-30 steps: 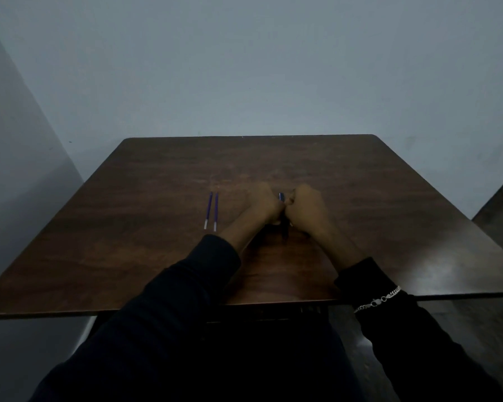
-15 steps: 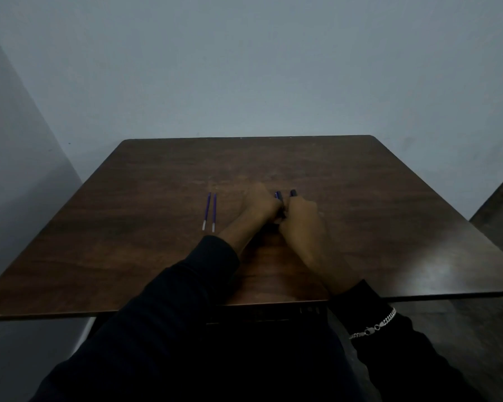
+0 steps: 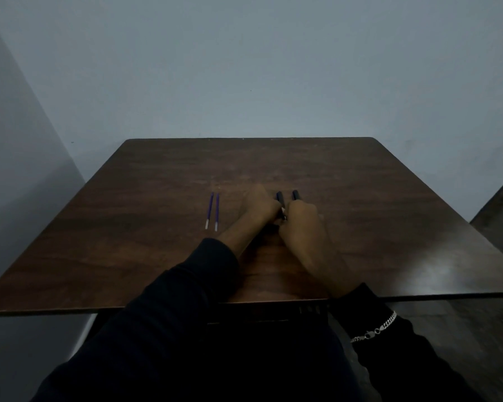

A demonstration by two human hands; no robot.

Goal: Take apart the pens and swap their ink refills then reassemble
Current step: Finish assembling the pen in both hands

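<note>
Dark wood bench (image 3: 128,256), dim light. Two purple ink refills (image 3: 212,210) lie side by side at 9 o'clock of the hands, well apart from them. Left hand (image 3: 260,208) and right hand (image 3: 301,220) touch at centre, each grip curled closed on a dark pen barrel; left barrel (image 3: 279,196), right barrel (image 3: 295,194), tips pointing to 12 o'clock.

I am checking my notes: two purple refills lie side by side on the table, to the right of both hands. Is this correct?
Not quite. In the head view the two purple refills lie side by side on the table, but left of the left hand and right hand.
</note>
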